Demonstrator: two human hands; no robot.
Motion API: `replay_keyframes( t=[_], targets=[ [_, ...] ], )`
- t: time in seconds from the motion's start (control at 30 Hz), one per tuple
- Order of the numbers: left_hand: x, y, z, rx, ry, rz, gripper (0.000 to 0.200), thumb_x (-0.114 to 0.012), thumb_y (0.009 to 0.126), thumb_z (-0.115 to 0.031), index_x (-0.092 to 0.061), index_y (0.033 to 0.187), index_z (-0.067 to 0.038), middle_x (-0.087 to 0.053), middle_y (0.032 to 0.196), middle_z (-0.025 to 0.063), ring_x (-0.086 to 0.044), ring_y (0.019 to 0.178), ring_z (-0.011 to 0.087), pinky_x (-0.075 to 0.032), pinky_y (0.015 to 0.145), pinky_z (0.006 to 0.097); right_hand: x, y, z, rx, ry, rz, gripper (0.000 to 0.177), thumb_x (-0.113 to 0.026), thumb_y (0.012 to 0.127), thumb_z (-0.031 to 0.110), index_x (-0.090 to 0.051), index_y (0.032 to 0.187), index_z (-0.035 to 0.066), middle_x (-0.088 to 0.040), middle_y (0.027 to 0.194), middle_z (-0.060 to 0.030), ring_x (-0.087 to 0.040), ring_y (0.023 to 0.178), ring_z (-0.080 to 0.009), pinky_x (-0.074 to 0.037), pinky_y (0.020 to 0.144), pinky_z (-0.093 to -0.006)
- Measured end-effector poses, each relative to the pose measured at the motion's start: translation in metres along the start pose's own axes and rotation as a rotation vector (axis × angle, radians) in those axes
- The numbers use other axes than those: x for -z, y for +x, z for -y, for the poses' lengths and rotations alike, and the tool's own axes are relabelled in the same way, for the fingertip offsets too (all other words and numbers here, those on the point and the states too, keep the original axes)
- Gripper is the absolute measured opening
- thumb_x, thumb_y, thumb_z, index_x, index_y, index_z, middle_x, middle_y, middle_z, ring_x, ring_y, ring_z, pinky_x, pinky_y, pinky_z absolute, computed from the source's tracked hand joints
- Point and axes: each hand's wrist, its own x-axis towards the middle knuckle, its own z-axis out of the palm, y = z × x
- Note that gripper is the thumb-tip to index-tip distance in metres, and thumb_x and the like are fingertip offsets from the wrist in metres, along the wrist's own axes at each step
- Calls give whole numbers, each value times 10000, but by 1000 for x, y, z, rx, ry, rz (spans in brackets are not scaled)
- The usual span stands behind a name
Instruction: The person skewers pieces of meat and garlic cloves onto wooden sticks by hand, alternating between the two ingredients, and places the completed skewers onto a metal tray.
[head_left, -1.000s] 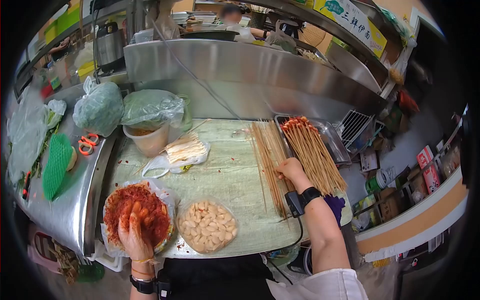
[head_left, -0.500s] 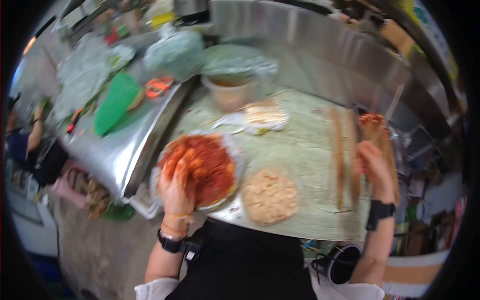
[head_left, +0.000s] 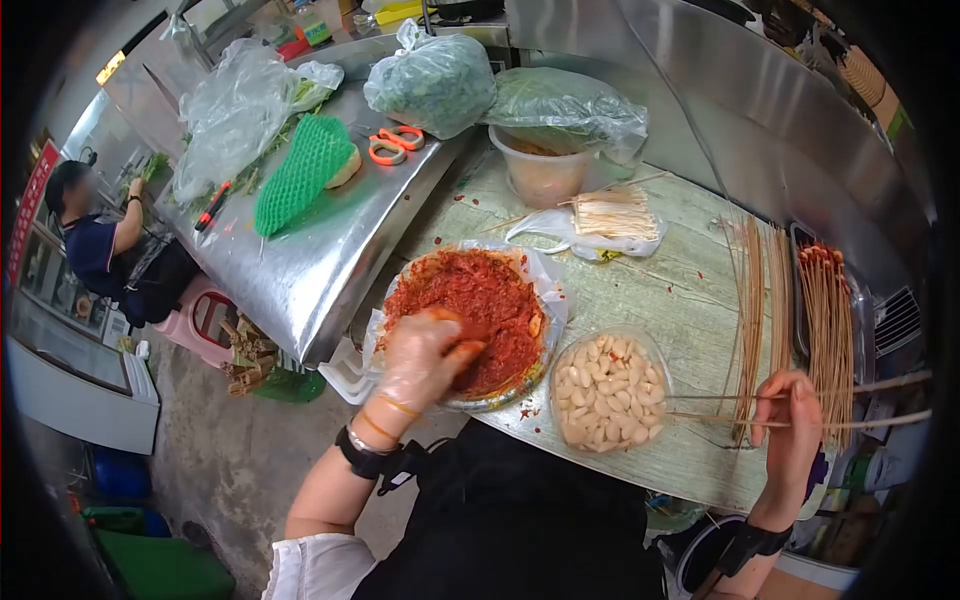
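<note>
My left hand [head_left: 418, 362], in a clear glove with sauce on its fingers, dips into the red chili paste [head_left: 480, 300] in a round lined bowl. Its fingers are curled in the paste, and what they hold is hidden. My right hand [head_left: 790, 425] is bare and pinches two long thin skewers [head_left: 875, 387] that point left towards the tub of peeled white cloves [head_left: 610, 392]. Below that hand's fingers lie more skewers [head_left: 752, 320]. Skewers with red-coated tips [head_left: 828, 330] rest in a black tray at the right.
White sticks [head_left: 612, 212] on a plastic bag and a brownish tub [head_left: 540, 175] stand behind. Orange scissors [head_left: 396, 146], green foam netting [head_left: 303, 175] and filled bags [head_left: 430, 85] sit on the metal counter. At the far left a person [head_left: 92, 240] sits on a pink stool.
My left hand has moved deeper into the paste with its fingers curled. My right hand has come down and towards me, now with two skewers in it. The view has shifted.
</note>
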Motion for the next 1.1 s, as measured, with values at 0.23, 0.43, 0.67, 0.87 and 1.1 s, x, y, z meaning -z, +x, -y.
replay_keyframes(
  t=[0.23,0.43,0.67,0.87,1.1],
  targets=[
    [-42,6,-3,-106,721,224,155,-653,702,-226,-618,660,-80,-568,673,131,-576,665,296,-458,620,409,4,-23,-3,38,3,7,358,-383,960,266,-525,827,-35,-473,754,-99,-438,505,-114,-372,439,-210],
    [-25,13,0,-136,543,169,92,-630,692,-145,-615,661,-60,-561,658,134,-587,656,271,-472,592,379,4,-28,-7,18,70,-11,347,-391,952,243,-530,800,-36,-491,752,-116,-460,501,-127,-380,442,-215],
    [12,12,4,793,-953,176,88,-595,872,-107,-579,828,-33,-599,715,38,-528,516,77,-403,399,203,-6,-27,-16,12,141,-12,359,-403,952,258,-538,801,-38,-514,708,-113,-483,491,-133,-405,438,-229],
    [3,8,-3,716,-1327,97,102,-560,875,-47,-555,963,4,-626,826,99,-601,645,148,-535,603,285,-25,-27,-10,-35,43,-11,329,-396,969,269,-507,839,-12,-559,758,-121,-569,563,-168,-514,485,-268],
    [-7,-1,-12,640,-1155,-39,134,-549,909,-97,-563,960,26,-648,853,114,-645,684,182,-562,632,295,-42,-25,-4,-26,13,-98,314,-417,970,259,-542,900,-21,-577,766,-100,-600,612,-178,-512,578,-280]
  ],
)
